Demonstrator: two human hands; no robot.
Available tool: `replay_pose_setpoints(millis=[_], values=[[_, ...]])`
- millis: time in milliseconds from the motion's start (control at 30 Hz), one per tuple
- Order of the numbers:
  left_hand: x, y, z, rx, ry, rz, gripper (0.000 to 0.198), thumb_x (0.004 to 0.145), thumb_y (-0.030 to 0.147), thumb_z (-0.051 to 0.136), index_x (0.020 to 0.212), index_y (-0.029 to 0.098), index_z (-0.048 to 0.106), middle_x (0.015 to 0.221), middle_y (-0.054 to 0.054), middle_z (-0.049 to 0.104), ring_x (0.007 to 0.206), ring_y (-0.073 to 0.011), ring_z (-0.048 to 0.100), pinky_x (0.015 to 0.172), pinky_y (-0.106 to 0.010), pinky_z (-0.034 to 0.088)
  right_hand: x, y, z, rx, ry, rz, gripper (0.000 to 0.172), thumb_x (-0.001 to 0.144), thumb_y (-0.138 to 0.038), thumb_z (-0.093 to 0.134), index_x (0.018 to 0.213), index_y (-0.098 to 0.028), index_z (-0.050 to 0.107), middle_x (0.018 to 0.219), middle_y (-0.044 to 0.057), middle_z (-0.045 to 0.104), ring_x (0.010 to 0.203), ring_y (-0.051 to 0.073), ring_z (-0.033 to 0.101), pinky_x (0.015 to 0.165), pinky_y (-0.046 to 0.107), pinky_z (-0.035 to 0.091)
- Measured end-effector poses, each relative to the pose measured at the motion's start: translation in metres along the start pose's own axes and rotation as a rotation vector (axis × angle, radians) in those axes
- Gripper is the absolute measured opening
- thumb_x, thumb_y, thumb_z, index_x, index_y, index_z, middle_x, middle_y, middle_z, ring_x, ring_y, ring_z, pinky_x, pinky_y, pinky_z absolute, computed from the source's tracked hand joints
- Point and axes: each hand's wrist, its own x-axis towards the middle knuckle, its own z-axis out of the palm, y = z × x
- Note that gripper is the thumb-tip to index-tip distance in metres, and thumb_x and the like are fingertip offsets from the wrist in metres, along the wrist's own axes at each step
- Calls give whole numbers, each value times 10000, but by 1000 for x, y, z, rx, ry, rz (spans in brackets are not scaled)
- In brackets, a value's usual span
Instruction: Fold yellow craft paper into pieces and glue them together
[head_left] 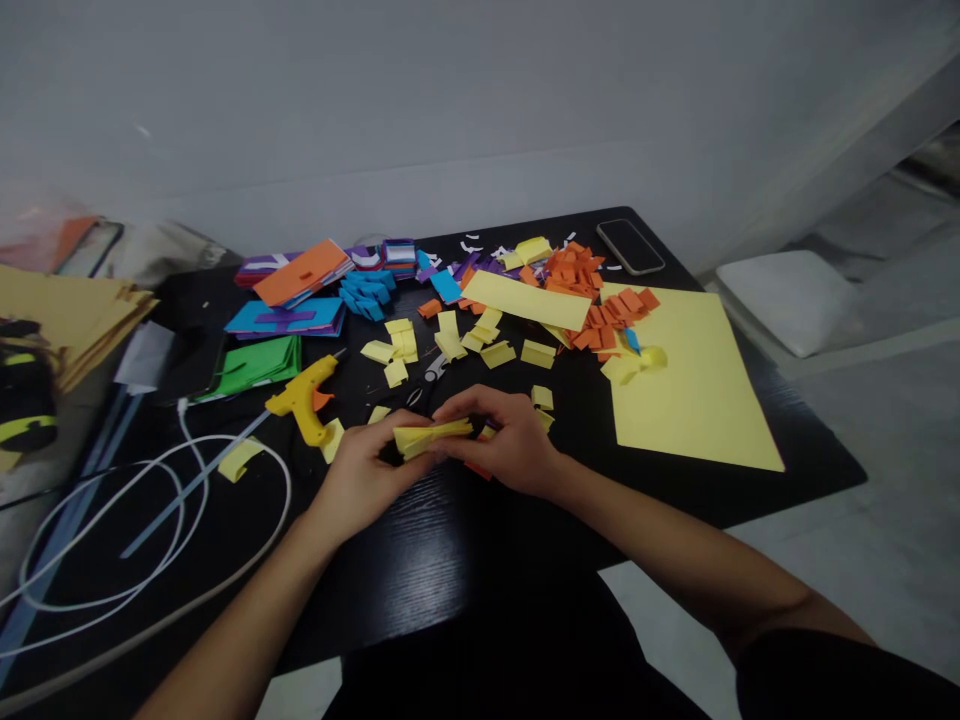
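Note:
Both hands meet over the near middle of a black table (pixel 420 560). My left hand (pixel 367 470) and my right hand (pixel 502 440) pinch the two ends of a folded yellow paper piece (pixel 431 436), fingers closed on it. Several small folded yellow pieces (pixel 450 345) lie just beyond the hands. A pair of scissors (pixel 427 380) rests on the table right behind the held piece. A bit of orange shows under my right hand.
A yellow glue gun (pixel 304 397) with white cable (pixel 150 520) lies to the left. Orange pieces (pixel 592 300), a large yellow sheet (pixel 697 390), a yellow strip (pixel 525 298), blue pieces (pixel 367 292), coloured paper stacks (pixel 289 300) and a phone (pixel 630 245) fill the far side.

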Motion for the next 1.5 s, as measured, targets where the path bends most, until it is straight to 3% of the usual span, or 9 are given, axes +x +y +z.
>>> replay_pose_setpoints(millis=[100, 267, 467, 633, 833, 1033, 1167, 1367, 1500], values=[[-2, -1, 0, 6, 26, 15, 139, 806, 329, 802, 866, 206, 777, 738, 3, 754, 627, -150, 658, 572, -224, 486, -3, 0, 1, -67, 4, -48, 244, 780, -366, 875, 961, -243, 767, 941, 16, 787, 868, 189, 727, 844, 322, 578], [-2, 4, 0, -64, 156, -31, 133, 768, 322, 843, 795, 207, 781, 713, 4, 752, 624, -149, 653, 582, -230, 492, 0, 1, 0, 58, -9, 12, 297, 779, -447, 867, 946, -224, 766, 883, 25, 770, 802, 188, 707, 761, 316, 570], [-2, 7, 0, -75, 105, -34, 124, 781, 298, 834, 844, 205, 782, 806, -19, 779, 706, -166, 693, 649, -249, 531, 1, 0, 0, -13, 28, -13, 260, 813, -468, 833, 824, -215, 774, 813, 23, 766, 757, 181, 699, 745, 304, 556], [-4, 6, -4, -113, 139, 4, 231, 795, 306, 828, 982, 203, 742, 846, -11, 774, 729, -163, 708, 669, -245, 554, 2, -1, -1, -73, 50, -23, 262, 821, -442, 830, 779, -192, 764, 753, 17, 747, 702, 159, 673, 679, 272, 532], [-4, 3, -5, -10, 170, 43, 119, 828, 308, 807, 913, 226, 789, 871, -5, 796, 776, -170, 727, 739, -261, 570, 2, 3, 0, -195, -17, -49, 147, 845, -309, 803, 852, -176, 740, 780, 2, 725, 698, 133, 650, 671, 249, 511], [-3, 1, -4, -106, 351, -76, 143, 837, 344, 784, 888, 213, 757, 818, 4, 766, 697, -152, 689, 626, -240, 538, 6, 4, -3, 97, -162, 135, 508, 647, -327, 953, 1067, -198, 698, 990, 28, 764, 926, 197, 732, 872, 330, 576], [0, 3, -3, -265, 430, -151, 203, 809, 372, 797, 885, 202, 717, 781, 10, 734, 665, -140, 657, 598, -228, 512, 10, 7, -3, 289, -184, 232, 557, 588, -293, 979, 1065, -206, 704, 1010, 25, 774, 953, 196, 741, 931, 352, 573], [2, 6, -1, -347, 283, -191, 248, 794, 394, 808, 891, 187, 712, 748, 5, 722, 660, -146, 654, 633, -249, 528, 13, 15, -4, 174, -46, 254, 284, 729, -373, 888, 868, -180, 734, 810, -3, 726, 720, 139, 662, 699, 278, 536], [2, 2, -2, -283, 163, -229, 260, 829, 435, 776, 887, 182, 752, 737, -14, 753, 648, -161, 671, 610, -256, 525, 13, 12, -6, 91, -110, 276, 266, 737, -359, 870, 854, -177, 716, 759, -13, 694, 661, 123, 608, 622, 254, 481]])
